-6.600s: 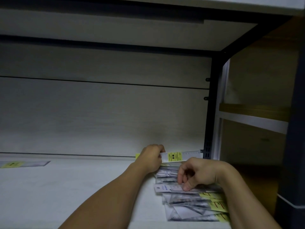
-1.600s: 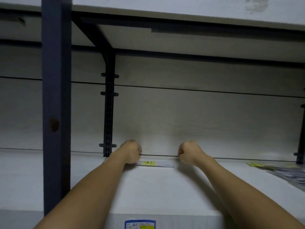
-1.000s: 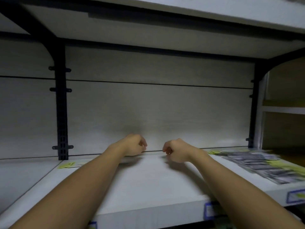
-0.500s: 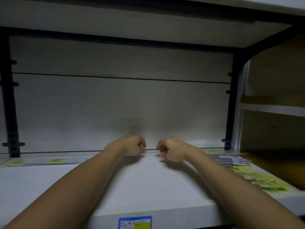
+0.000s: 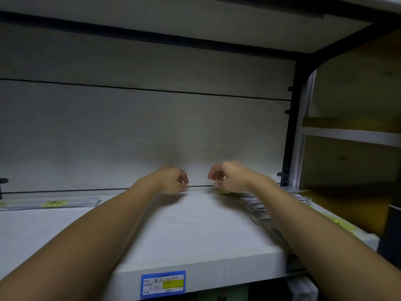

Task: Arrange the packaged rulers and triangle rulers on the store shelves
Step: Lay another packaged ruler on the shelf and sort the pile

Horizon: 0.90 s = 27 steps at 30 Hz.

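Where hands [image 5: 198,181] hover: rulers [image 5: 256,205] rt.

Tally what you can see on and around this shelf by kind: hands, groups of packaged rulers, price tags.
hands: 2, left and right
groups of packaged rulers: 2, flat row at far left, blurred pile at right
price tags: 1, blue tag on shelf edge
Total: 5

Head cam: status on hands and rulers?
Left hand and right hand loosely curled, no grip. Placed ruler far left at back wall; ruler pile under right forearm. Nothing in the way.
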Each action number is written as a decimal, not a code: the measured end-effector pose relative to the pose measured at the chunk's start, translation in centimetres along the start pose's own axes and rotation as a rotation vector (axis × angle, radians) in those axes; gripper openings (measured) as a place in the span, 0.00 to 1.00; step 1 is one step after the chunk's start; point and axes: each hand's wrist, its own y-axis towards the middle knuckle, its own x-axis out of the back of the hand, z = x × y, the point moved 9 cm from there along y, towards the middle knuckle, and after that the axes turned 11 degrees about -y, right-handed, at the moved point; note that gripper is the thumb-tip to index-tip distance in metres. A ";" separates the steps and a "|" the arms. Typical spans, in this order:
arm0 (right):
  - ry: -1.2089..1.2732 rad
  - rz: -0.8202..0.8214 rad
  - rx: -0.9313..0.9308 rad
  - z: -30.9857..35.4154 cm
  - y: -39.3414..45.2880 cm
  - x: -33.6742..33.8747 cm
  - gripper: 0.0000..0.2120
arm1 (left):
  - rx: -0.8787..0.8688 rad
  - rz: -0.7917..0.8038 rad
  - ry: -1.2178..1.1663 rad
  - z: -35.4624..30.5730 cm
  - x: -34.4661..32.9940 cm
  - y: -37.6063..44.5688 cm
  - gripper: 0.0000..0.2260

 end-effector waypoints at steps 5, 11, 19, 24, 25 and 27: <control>0.003 -0.090 -0.067 -2.4 -1.6 1.6 0.11 | -0.040 -0.004 -0.013 -0.8 -0.3 0.8 0.11; -0.007 -0.091 -0.123 -5.5 -3.6 1.7 0.14 | -0.068 0.039 0.045 -2.7 -2.1 2.1 0.11; -0.097 -0.095 -0.259 -12.5 -6.4 3.3 0.21 | -0.020 0.052 0.053 -9.3 -3.2 5.4 0.12; -0.107 -0.063 -0.295 -13.8 -6.1 1.6 0.18 | -0.015 0.043 -0.009 -14.3 -6.6 7.0 0.17; -0.089 -0.079 -0.314 -14.3 -6.0 1.3 0.18 | -0.020 0.035 -0.015 -14.9 -7.4 7.5 0.17; -0.049 -0.145 -0.369 -15.6 -6.1 1.1 0.17 | -0.036 0.024 -0.037 -15.6 -8.7 8.1 0.16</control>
